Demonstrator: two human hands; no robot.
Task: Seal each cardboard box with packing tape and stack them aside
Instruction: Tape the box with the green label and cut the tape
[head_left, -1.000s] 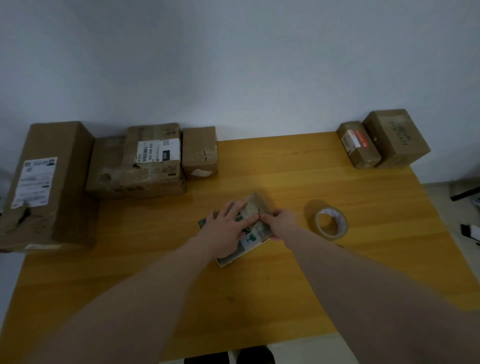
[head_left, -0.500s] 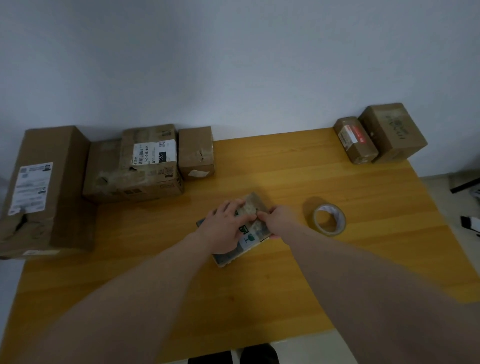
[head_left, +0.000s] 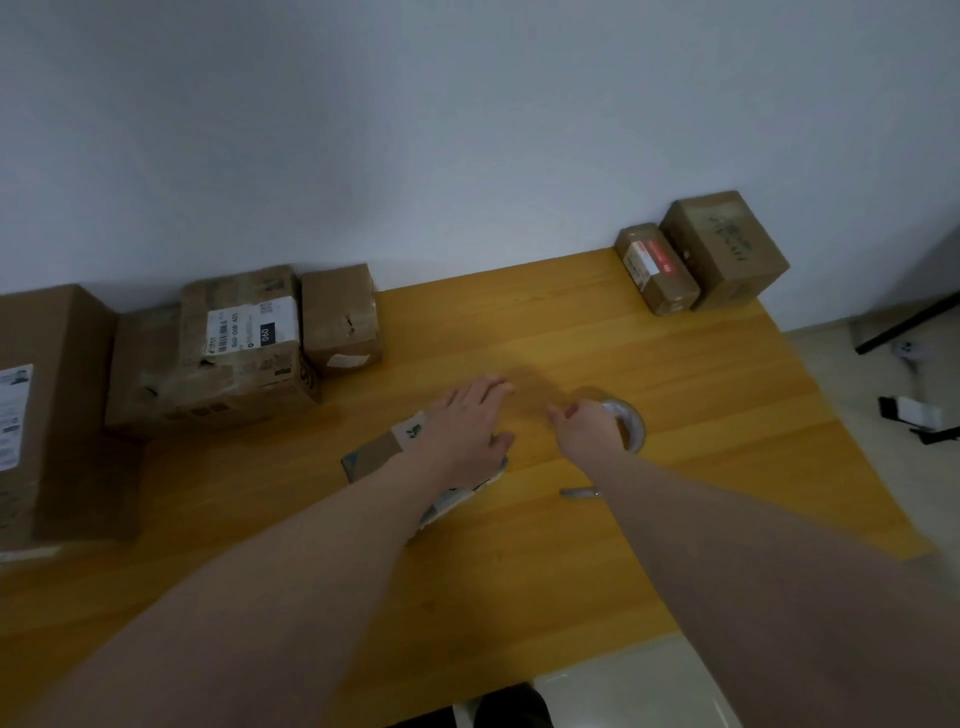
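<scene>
A small flat cardboard box (head_left: 376, 453) with printed labels lies on the wooden table (head_left: 727, 467), near the middle. My left hand (head_left: 467, 431) rests flat on top of it, fingers straight and pointing away from me, hiding most of the lid. To its right stands a roll of packing tape (head_left: 632, 422) flat on the table. My right hand (head_left: 587, 431) is over the roll's left rim with its fingers bent; blur hides whether it grips the roll.
Several cardboard boxes line the back left: a large one (head_left: 52, 405), a labelled one (head_left: 239, 353), a small one (head_left: 340, 317). Two small boxes (head_left: 724, 249) sit at the back right corner. A small grey object (head_left: 579, 492) lies beside my right forearm.
My right hand left the small box and moved right to the tape roll. My left hand's fingers straightened on the box. The view shifted right, and the grey object came into sight.
</scene>
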